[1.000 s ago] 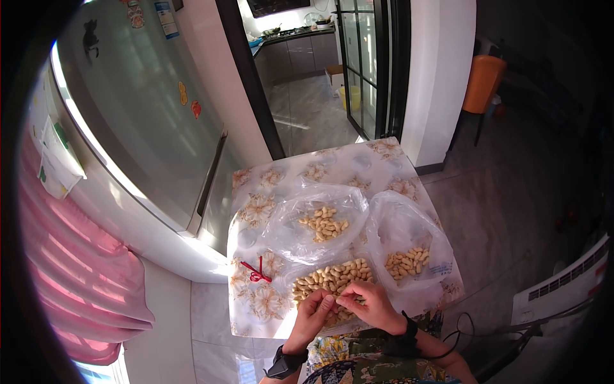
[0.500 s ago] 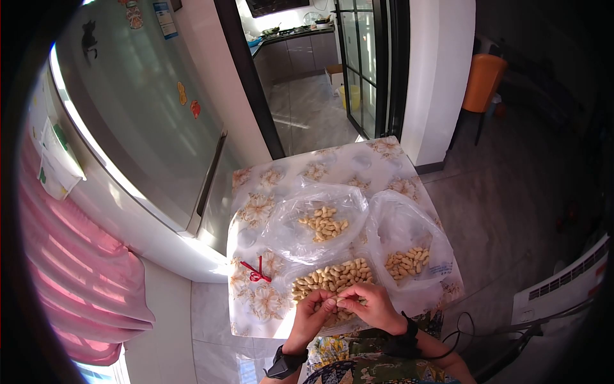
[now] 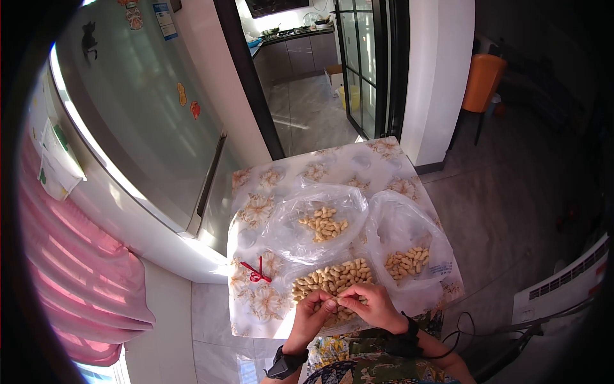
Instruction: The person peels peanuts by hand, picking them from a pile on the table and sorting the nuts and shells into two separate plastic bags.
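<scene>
My left hand [image 3: 310, 316] and my right hand [image 3: 369, 307] meet over the near part of a clear tray of peanuts [image 3: 332, 279]. Fingertips of both hands pinch one small pale thing between them, which looks like a peanut. Beyond the tray lies an open clear plastic bag [image 3: 281, 224] with a small heap of peanuts [image 3: 324, 224] in it. To its right a second plastic bag [image 3: 396, 214] holds another heap of peanuts [image 3: 407, 263]. A red ribbon-like item [image 3: 257, 275] rests on the tablecloth left of the tray.
The flowered tablecloth [image 3: 256, 211] covers the table. A fridge [image 3: 141, 115] stands at the left, with a pink curtain [image 3: 83, 269] below it. Behind the table is a glass door [image 3: 361, 70]; an orange chair [image 3: 484, 83] is at the right.
Both hands stay in nearly the same place, with only a slight shift of the fingers. The bags and the tray have not moved.
</scene>
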`<state>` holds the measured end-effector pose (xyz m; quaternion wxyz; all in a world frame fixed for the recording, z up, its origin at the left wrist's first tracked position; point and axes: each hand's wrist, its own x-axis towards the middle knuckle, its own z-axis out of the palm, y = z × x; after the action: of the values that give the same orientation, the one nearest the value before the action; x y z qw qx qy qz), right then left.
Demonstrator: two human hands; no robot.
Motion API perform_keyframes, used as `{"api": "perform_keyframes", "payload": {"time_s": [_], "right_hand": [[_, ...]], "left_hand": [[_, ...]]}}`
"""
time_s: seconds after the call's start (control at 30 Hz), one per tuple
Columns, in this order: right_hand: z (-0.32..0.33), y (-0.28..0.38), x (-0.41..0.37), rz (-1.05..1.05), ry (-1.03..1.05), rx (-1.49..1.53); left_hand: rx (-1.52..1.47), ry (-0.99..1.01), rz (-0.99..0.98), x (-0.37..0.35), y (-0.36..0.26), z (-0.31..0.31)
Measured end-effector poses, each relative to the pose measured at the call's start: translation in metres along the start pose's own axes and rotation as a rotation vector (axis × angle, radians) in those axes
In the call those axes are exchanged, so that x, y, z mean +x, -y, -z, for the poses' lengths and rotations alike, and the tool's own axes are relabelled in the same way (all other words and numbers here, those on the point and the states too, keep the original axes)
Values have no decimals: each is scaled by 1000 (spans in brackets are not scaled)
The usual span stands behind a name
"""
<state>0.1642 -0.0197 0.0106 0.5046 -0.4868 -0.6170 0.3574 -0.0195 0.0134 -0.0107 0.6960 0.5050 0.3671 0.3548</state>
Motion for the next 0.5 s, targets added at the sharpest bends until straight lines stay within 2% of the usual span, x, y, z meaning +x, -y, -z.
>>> {"api": "perform_keyframes", "payload": {"time_s": [0.5], "right_hand": [[0, -2, -1, -57, 6, -9]], "left_hand": [[21, 30, 4, -1, 0, 1]]}}
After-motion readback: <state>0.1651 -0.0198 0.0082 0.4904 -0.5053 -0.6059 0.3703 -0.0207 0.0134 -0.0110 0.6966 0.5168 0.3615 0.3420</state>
